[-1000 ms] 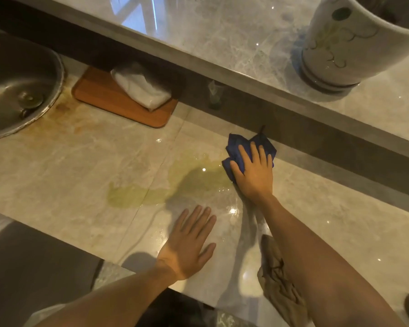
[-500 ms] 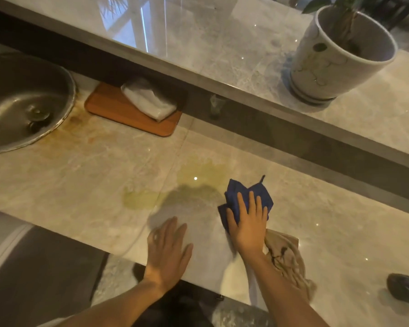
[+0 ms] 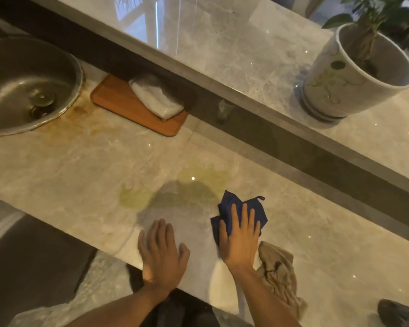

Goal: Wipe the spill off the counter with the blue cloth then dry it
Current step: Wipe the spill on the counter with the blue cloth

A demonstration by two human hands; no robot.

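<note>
A yellow-green spill (image 3: 198, 182) spreads over the marble counter (image 3: 80, 175), with a smaller patch (image 3: 135, 199) to its left. My right hand (image 3: 240, 237) presses flat on the bunched blue cloth (image 3: 240, 207), just right of and nearer than the spill. My left hand (image 3: 161, 253) lies flat and open on the counter near its front edge, holding nothing. A crumpled beige cloth (image 3: 279, 274) rests on the counter to the right of my right wrist.
A round steel sink (image 3: 21, 90) is sunk in at the far left, rust stains beside it. A wooden board (image 3: 128, 107) carries a folded white cloth (image 3: 156, 100). A raised ledge (image 3: 246, 55) behind holds a potted plant (image 3: 354, 76). A dark object (image 3: 397, 312) sits bottom right.
My right hand has dragged the blue cloth toward me, from the far right edge of the spill to the near side. My left hand has slid back toward the counter's front edge.
</note>
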